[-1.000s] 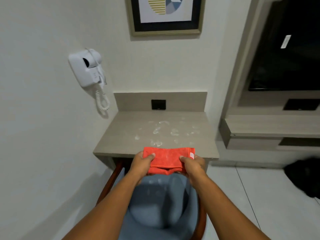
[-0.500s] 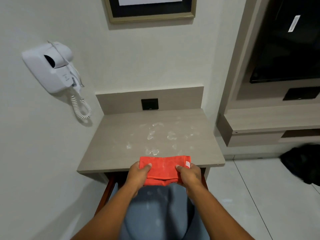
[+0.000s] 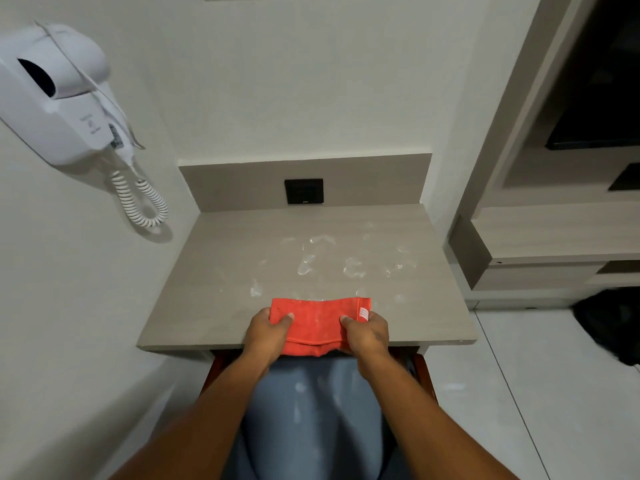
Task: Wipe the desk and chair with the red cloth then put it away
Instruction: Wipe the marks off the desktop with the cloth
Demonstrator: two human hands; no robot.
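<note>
I hold a folded red cloth (image 3: pixel 317 325) with both hands at the front edge of a small grey desk (image 3: pixel 214 271). My left hand (image 3: pixel 268 332) grips its left end and my right hand (image 3: pixel 367 336) grips its right end, beside a white label. White smears mark the desk top beyond the cloth. Below the desk edge sits a chair with a blue padded seat (image 3: pixel 311 410) and reddish wooden arms, with pale smudges on the seat.
A white wall-mounted hair dryer (image 3: pixel 59 98) with a coiled cord hangs on the left wall. A black socket (image 3: pixel 304 191) sits in the desk's back panel. Wooden shelving (image 3: pixel 554 237) with a dark screen stands right. A black bag (image 3: pixel 613 323) lies on the tiled floor.
The view has moved closer and tilted down over the desk. Both hands have carried the cloth forward over the desk's front edge.
</note>
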